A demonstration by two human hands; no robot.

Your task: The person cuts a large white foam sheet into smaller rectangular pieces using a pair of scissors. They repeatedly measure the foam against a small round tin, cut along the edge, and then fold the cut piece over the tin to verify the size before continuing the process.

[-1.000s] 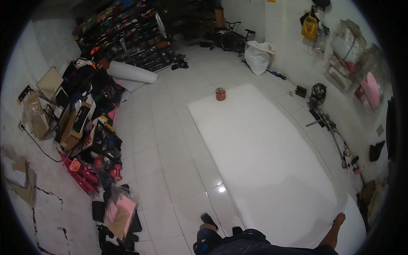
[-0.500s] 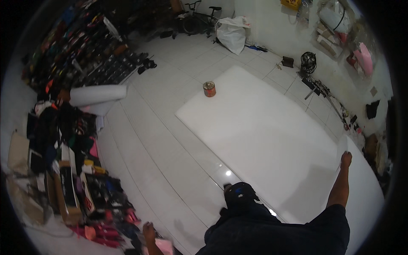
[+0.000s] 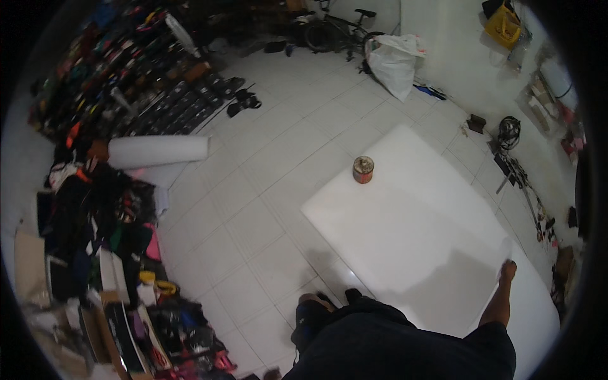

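Observation:
A large white sheet [image 3: 405, 221], looking like foam, lies flat over the tiled floor in front of me and to my right. At its right side my right hand [image 3: 508, 271] is closed on a lifted edge or flap of the same white material. The fingers are only partly visible. A rusty, paint-stained tin can [image 3: 363, 171] stands upright on the sheet near its far left edge. Of my left hand [image 3: 272, 375], just a small part shows at the lower edge, by my dark clothing; its fingers cannot be made out.
Along the left lie heaped bags, cardboard boxes [image 3: 101, 329] and a white roll [image 3: 158, 151]. Many dark items are piled at the far left. A bicycle [image 3: 342, 31] and a white sack [image 3: 392, 63] stand at the back. Coiled cable [image 3: 509, 133] lies by the right wall.
My view has shifted, so the sheet and can appear farther right and lower. The right hand stays closed at the sheet's right side. My left hand has dropped mostly out of the picture.

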